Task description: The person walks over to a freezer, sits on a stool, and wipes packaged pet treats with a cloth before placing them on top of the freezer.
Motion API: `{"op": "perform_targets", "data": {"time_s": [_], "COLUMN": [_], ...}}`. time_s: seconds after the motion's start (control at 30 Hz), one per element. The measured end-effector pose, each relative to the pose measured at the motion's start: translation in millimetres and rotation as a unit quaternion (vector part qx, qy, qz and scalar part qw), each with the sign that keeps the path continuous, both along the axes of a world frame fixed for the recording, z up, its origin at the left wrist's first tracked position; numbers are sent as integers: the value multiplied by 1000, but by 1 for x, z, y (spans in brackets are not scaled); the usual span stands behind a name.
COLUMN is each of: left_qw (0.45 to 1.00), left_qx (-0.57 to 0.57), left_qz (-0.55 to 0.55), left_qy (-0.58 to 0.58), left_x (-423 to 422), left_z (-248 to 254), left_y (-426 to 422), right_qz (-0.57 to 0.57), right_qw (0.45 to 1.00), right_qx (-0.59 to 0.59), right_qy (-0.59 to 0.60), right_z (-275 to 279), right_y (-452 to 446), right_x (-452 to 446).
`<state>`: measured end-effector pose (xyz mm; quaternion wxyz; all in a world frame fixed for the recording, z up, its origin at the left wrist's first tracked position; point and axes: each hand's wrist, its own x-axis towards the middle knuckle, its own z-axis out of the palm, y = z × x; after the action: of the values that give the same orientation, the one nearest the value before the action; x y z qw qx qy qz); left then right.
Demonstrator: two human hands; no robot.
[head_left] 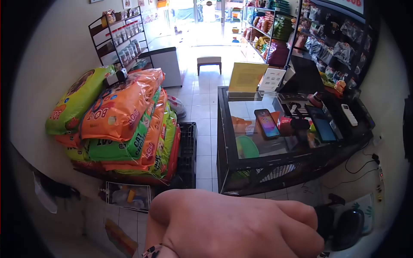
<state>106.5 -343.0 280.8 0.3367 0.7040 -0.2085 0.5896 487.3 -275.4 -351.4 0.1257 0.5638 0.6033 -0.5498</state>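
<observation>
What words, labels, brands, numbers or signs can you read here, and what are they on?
"BOLT": yellow-green bag, top orange bag, lower orange bag.
"CAT": green bag; the wording beside it is unclear.
"OOD": sign at top right, partly cut off.
Too small or blurred to read: yellow notice, white card, phone screen, hanging packets.

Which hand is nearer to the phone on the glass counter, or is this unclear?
Cannot tell left or right: bare skin, perhaps one hand, shows in the foreground below the phone; no other is distinguishable.
</observation>
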Motion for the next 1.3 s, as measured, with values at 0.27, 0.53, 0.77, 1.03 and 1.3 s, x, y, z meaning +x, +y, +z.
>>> {"op": "perform_targets", "data": {"time_s": [0.27,0.53,0.77,1.03,1.3], "left_qw": [999,999,977,994,858], "left_qx": [18,40,147,-56,-431], "left_qz": [25,-13,-133,32,220], "left_qy": [13,13,80,84,173], "left_x": [1,-22,-109,-266,-321], "left_z": [6,4,-1,-53,-198], "left_y": [11,51,104,157,165], "right_qz": [-139,-230,-25,44,73], "right_qw": [951,588,716,839,848], "right_qx": [266,747,679,532,501], "right_qy": [-68,206,157,-107,-154], "right_z": [27,353,453,423,442], "right_y": [109,150,220,272,259], "right_x": [5,-137,-286,-334,-361]}}
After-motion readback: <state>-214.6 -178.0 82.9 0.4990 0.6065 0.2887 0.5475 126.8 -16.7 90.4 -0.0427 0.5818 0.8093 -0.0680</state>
